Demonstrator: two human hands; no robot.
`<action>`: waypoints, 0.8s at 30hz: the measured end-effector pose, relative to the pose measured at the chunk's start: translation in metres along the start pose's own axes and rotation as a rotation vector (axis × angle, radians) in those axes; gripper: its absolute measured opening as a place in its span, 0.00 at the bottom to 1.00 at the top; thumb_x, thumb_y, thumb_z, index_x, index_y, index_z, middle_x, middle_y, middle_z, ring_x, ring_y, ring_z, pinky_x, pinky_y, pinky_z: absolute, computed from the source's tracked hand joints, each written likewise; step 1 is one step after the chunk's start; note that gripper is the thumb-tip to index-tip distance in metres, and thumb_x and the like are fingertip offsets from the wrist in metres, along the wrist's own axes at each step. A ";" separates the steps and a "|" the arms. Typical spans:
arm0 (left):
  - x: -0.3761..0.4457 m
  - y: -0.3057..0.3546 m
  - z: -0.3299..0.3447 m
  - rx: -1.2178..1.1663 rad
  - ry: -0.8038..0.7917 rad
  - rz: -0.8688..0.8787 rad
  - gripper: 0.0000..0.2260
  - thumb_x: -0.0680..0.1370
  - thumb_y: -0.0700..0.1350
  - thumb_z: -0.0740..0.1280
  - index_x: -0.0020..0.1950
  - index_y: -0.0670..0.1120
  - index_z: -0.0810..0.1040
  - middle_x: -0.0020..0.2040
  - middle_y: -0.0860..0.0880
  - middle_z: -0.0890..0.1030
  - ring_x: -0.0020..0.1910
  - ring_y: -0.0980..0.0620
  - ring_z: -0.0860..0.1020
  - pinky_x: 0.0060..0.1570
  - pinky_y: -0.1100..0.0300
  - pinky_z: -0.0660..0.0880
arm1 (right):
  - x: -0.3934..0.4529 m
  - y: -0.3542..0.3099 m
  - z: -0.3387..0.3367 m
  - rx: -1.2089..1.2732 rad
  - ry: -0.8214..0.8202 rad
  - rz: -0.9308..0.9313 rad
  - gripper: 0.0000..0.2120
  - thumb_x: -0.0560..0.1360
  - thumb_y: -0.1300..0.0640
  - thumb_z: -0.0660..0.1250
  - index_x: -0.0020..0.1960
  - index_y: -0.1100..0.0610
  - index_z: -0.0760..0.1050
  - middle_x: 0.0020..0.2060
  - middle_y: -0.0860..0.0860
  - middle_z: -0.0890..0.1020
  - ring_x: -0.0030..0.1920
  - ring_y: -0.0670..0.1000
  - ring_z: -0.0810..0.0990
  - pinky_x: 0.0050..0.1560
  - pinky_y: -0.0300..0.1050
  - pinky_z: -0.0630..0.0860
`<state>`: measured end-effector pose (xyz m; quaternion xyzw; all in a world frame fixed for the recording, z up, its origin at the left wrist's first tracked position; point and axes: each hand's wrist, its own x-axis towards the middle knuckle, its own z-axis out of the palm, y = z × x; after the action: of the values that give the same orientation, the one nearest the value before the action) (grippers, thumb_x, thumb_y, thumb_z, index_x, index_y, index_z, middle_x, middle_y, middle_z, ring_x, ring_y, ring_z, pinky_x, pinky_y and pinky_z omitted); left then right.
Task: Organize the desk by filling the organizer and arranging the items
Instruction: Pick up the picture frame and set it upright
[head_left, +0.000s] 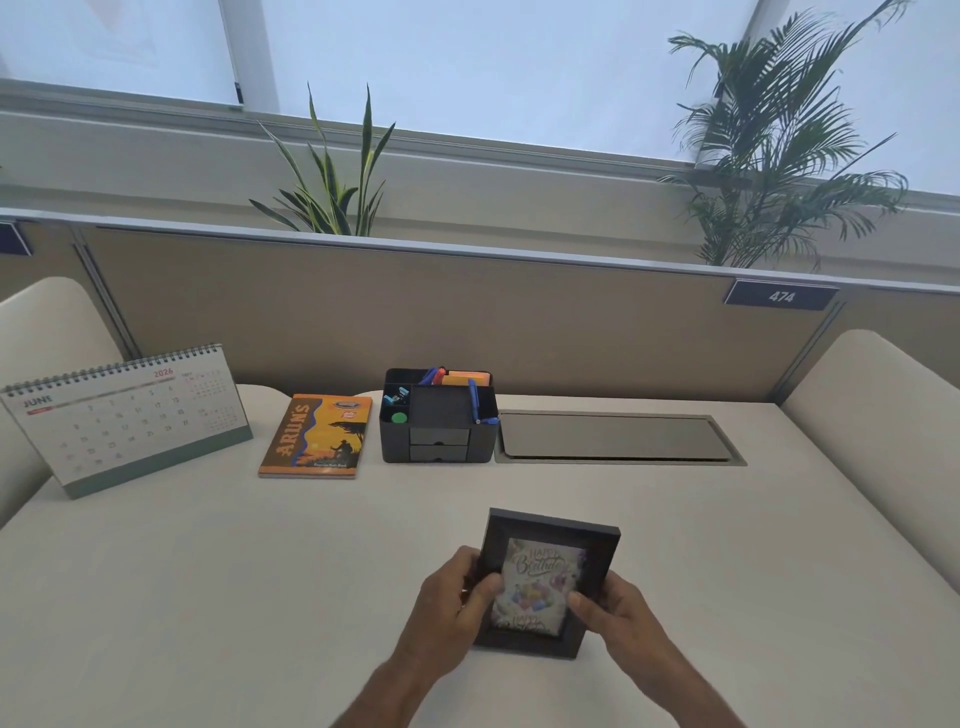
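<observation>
Black organizer (439, 415) at twelve o'clock on desk (208, 571), holding pens (474, 400), orange notes (468, 377), green cap (399, 417). Photo frame (550, 530) at six, gripped by left hand (457, 597) and right hand (613, 608).

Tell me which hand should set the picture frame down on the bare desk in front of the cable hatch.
Probably the right hand. Both hands grip the picture frame, the left hand on its left edge. The bare desk before the cable hatch lies to the right, on the right hand's side, so the left would reach across.
</observation>
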<state>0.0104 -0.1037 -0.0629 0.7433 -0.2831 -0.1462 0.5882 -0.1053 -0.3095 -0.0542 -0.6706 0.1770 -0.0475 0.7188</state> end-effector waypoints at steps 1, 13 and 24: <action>-0.001 0.001 0.001 -0.002 0.003 0.003 0.04 0.79 0.50 0.64 0.50 0.51 0.74 0.46 0.55 0.83 0.45 0.55 0.82 0.40 0.52 0.80 | 0.000 0.001 0.000 0.014 -0.007 0.000 0.42 0.59 0.43 0.82 0.63 0.65 0.73 0.58 0.59 0.83 0.59 0.60 0.81 0.55 0.49 0.80; -0.003 -0.002 0.007 -0.134 -0.073 -0.007 0.13 0.78 0.52 0.65 0.59 0.47 0.73 0.54 0.49 0.82 0.55 0.50 0.81 0.51 0.44 0.80 | 0.003 0.004 -0.002 0.140 -0.012 -0.048 0.36 0.63 0.51 0.81 0.64 0.65 0.73 0.58 0.62 0.81 0.59 0.61 0.81 0.54 0.49 0.79; 0.010 0.007 0.019 -0.234 0.036 -0.001 0.17 0.73 0.48 0.75 0.58 0.46 0.76 0.52 0.49 0.84 0.53 0.50 0.83 0.49 0.49 0.81 | 0.010 0.005 -0.005 0.226 0.031 -0.068 0.32 0.58 0.62 0.81 0.58 0.70 0.75 0.52 0.67 0.83 0.50 0.61 0.84 0.46 0.47 0.81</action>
<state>0.0063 -0.1259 -0.0605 0.6721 -0.2529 -0.1653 0.6760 -0.0986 -0.3169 -0.0615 -0.5900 0.1589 -0.1022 0.7850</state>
